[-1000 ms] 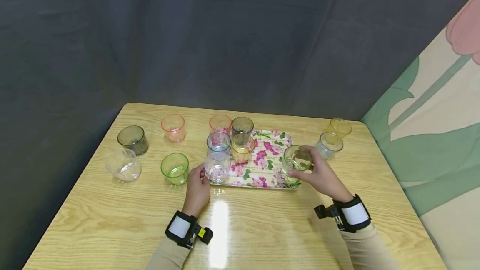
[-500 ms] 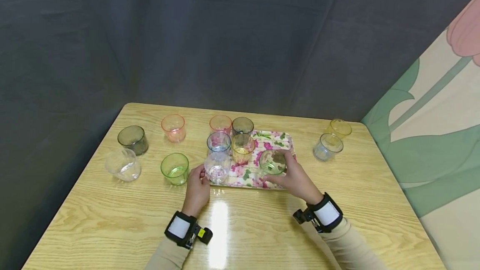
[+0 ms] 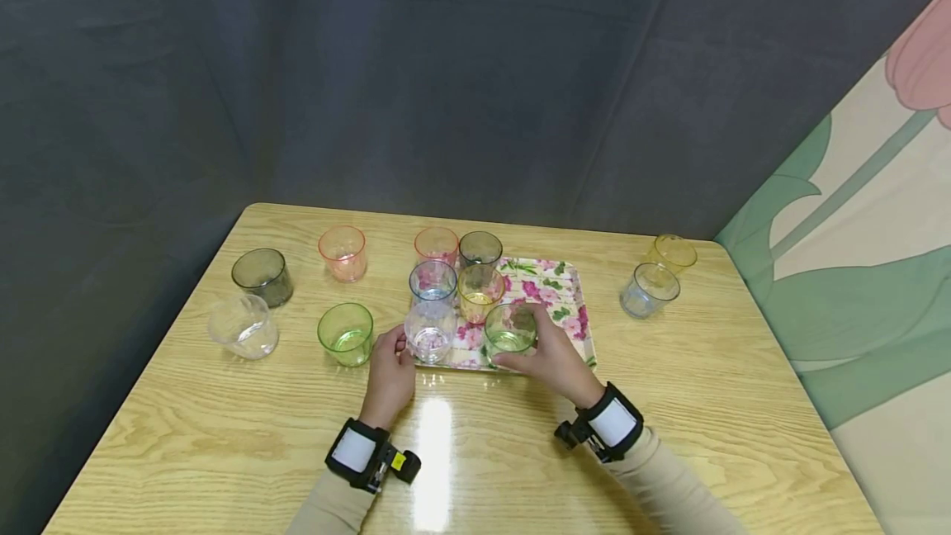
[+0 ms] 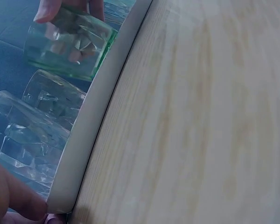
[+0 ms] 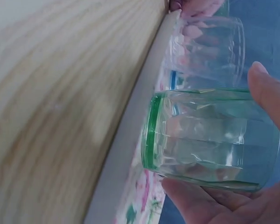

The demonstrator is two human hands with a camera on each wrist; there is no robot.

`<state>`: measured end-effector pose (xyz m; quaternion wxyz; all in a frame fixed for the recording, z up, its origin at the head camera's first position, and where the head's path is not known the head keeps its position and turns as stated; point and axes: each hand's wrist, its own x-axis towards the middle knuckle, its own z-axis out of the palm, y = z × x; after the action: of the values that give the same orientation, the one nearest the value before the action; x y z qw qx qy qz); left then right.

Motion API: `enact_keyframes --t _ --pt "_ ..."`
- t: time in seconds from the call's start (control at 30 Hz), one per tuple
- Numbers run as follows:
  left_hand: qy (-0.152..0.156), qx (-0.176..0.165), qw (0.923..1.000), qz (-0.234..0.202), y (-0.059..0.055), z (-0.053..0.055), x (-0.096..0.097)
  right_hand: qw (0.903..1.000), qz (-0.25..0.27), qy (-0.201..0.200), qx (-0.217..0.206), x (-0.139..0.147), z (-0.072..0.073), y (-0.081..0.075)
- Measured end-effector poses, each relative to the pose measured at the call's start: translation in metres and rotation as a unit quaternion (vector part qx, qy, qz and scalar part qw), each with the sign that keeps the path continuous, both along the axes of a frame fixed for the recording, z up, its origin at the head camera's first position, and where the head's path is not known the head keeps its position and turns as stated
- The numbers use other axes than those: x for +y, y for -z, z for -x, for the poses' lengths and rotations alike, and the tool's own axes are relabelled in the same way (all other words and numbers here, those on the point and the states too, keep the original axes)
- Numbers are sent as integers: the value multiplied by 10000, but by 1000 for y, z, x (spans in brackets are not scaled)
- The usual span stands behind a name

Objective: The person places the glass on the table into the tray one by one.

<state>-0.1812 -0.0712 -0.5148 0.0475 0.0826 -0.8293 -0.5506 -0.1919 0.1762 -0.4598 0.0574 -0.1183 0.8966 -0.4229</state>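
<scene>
My right hand (image 3: 553,363) grips a pale green glass (image 3: 509,330) between thumb and fingers, over the front of the flowered tray (image 3: 546,349). In the right wrist view the glass's thick green base (image 5: 151,132) is right at the tray's rim. My left hand (image 3: 390,374) pinches the tray's front left corner, beside a clear glass (image 3: 431,333). Behind that clear glass, a blue-tinted glass (image 3: 433,282), a yellow glass (image 3: 480,295), a pink glass (image 3: 437,245) and a grey glass (image 3: 480,248) stand grouped on the tray's left part.
Left of the tray are a green glass (image 3: 347,334), a pink glass (image 3: 344,254), a dark grey glass (image 3: 263,277) and a tilted-looking clear glass (image 3: 245,327). A bluish glass (image 3: 650,291) and a yellow glass (image 3: 674,253) stand at the table's right. A dark curtain (image 3: 475,89) hangs behind.
My right hand has carried the pale green glass leftward across the tray, close to the clear and yellow glasses. My left hand has stayed at the tray's corner.
</scene>
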Motion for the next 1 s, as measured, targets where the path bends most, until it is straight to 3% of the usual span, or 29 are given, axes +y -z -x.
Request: enact_keyframes --t 0.27,0.5,1.0 --pt "-8 48 10000 42 0 0 0 9996 -37 237 -169 -14 0 5" --pt "-4 39 10000 -4 -1 -1 -1 9996 63 201 -186 -23 0 6" --pt "-22 16 10000 2 0 0 0 9996 103 255 75 -37 -1 7"
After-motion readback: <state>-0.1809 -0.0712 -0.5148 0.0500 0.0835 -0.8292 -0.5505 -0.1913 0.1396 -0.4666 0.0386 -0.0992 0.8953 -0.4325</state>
